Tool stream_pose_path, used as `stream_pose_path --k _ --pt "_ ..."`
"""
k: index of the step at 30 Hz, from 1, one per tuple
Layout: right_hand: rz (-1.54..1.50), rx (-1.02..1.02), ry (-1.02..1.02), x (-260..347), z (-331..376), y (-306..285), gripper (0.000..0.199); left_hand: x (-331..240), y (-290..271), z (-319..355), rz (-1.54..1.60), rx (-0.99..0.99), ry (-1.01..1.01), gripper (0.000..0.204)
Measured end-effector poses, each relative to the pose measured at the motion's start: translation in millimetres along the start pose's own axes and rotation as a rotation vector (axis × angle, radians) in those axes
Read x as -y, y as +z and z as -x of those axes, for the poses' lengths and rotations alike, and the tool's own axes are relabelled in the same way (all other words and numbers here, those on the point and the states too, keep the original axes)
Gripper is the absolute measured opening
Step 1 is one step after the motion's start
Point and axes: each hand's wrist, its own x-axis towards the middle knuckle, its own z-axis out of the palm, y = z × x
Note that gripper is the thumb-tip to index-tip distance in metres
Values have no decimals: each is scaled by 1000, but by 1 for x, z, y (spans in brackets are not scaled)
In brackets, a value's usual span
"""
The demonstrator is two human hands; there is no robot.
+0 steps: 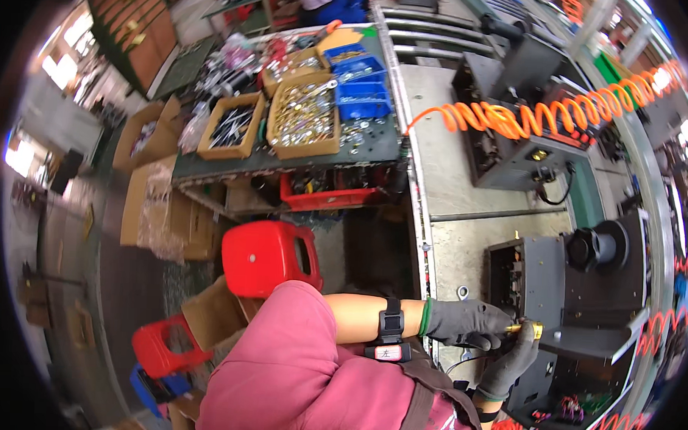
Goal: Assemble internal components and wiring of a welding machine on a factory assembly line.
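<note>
My left hand (467,322), in a grey work glove with a green cuff, reaches in from the left with its fingers closed at one end of a small brass fitting (537,329). My right hand (510,368), also gloved, pinches the same fitting from below. Just beyond both hands is a dark grey metal housing (543,276), with a black round part (591,249) on its panel. A thin dark cable (464,361) runs beside my hands. Near my left hand lies a ring-ended metal tool (462,293). Glove fingers partly cover the fitting.
An orange coiled air hose (506,120) hangs over another grey machine (528,157) farther up the line. To the left, a bench holds cardboard boxes of metal parts (306,111) and blue bins (362,94). A red stool (263,258) stands beside me.
</note>
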Motion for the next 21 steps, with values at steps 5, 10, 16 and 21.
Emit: stream_pose_path --k 5,10,16,21 --pt "69 249 28 8 -3 18 27 -2 -12 22 147 -261 -124 55" --pt "3 342 -27 9 1 34 27 -3 -11 40 69 -216 127 47" --pt "-64 351 101 0 0 20 20 2 -13 39 73 -294 -71 58" --pt "-27 205 17 -5 -4 9 18 -2 -6 30 -57 -230 51 49"
